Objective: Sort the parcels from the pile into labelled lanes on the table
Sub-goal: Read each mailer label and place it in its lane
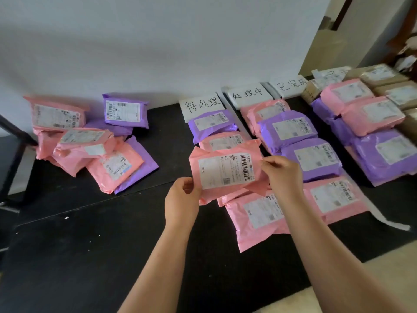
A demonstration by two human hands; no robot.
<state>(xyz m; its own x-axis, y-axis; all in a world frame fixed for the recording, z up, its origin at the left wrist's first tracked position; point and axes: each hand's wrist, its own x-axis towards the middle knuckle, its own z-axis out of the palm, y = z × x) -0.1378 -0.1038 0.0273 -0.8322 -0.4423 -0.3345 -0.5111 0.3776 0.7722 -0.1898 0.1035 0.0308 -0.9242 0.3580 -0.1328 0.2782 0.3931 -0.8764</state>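
Both hands hold a pink parcel (225, 171) with a white shipping label above the first lane. My left hand (181, 199) pinches its lower left corner and my right hand (283, 175) pinches its right edge. A pile of pink and purple parcels (90, 141) lies at the table's left. Three handwritten lane cards (202, 105) (248, 94) (291, 85) stand along the wall. Below them run rows of sorted parcels: a purple one (212, 125) heads the first lane, and a pink one (257, 218) lies nearest me.
The black table (90, 245) runs from the pile to the lanes. Brown cardboard boxes (383, 80) sit at the far right behind pink and purple parcels. A dark chair or frame (13, 141) stands at the left edge. The white wall closes the back.
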